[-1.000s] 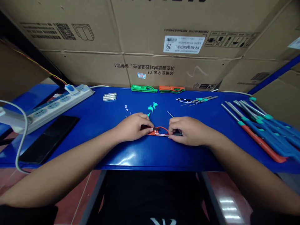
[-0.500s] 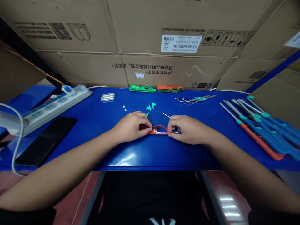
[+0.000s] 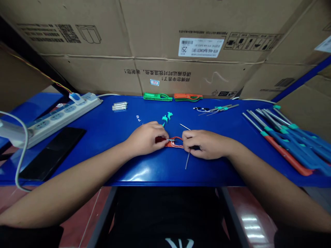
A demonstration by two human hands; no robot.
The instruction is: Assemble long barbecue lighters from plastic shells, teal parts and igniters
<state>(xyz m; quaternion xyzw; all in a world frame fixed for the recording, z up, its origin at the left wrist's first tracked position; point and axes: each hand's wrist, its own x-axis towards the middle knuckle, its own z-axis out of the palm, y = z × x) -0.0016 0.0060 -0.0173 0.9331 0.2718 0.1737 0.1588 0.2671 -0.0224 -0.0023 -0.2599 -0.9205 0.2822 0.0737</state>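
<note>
Two hands point(image 3: 146, 139) point(image 3: 207, 144) on orange plastic frame point(image 3: 173, 144) | power strip point(image 3: 62, 119) left | blue-handled rods point(image 3: 292, 148) right

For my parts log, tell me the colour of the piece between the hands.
Orange-red plastic, shown best in the head view.

Dim, even indoor light, with white glare on the blue bench top point(image 3: 141, 174) and tiled floor point(image 3: 252, 225) — and wide-angle bending toward the edges.

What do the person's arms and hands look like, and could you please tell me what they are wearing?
The left hand and right hand are bare, with no gloves, rings or watch in view. The left forearm and right forearm are bare too, up to a black left sleeve and black right sleeve. No cables or markings show.
</note>
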